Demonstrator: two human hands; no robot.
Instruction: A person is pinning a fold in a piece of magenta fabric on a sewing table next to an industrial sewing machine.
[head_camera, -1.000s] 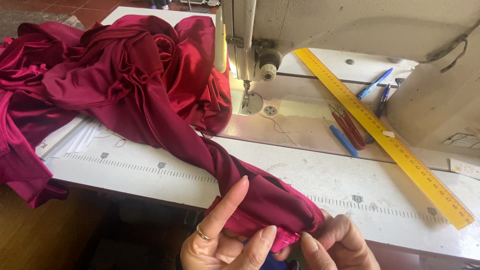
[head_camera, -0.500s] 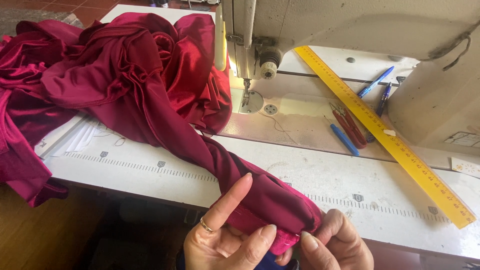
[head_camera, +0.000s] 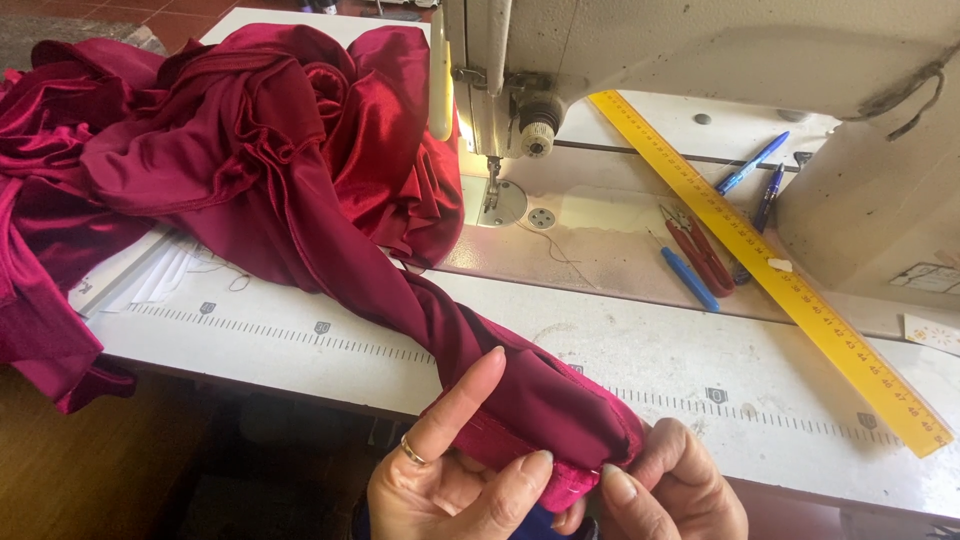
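Crimson satin cloth (head_camera: 300, 170) pinched by left hand (head_camera: 455, 480) and right hand (head_camera: 670, 490) fingers, one yellow ruler (head_camera: 770, 270), two blue pens (head_camera: 755, 175)

Two hands (head_camera: 470, 480), three pens (head_camera: 750, 165), one ruler (head_camera: 770, 275).

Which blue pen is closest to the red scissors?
The light blue pen lying just left of the red scissors; the other two blue pens lie beyond the yellow ruler.

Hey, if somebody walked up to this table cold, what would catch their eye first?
Most striking is the dark red satin fabric, heaped on the table's left and trailing to the near edge, where the left hand and right hand pinch its end. Next comes the long yellow ruler, lying diagonally at right beside the sewing machine.
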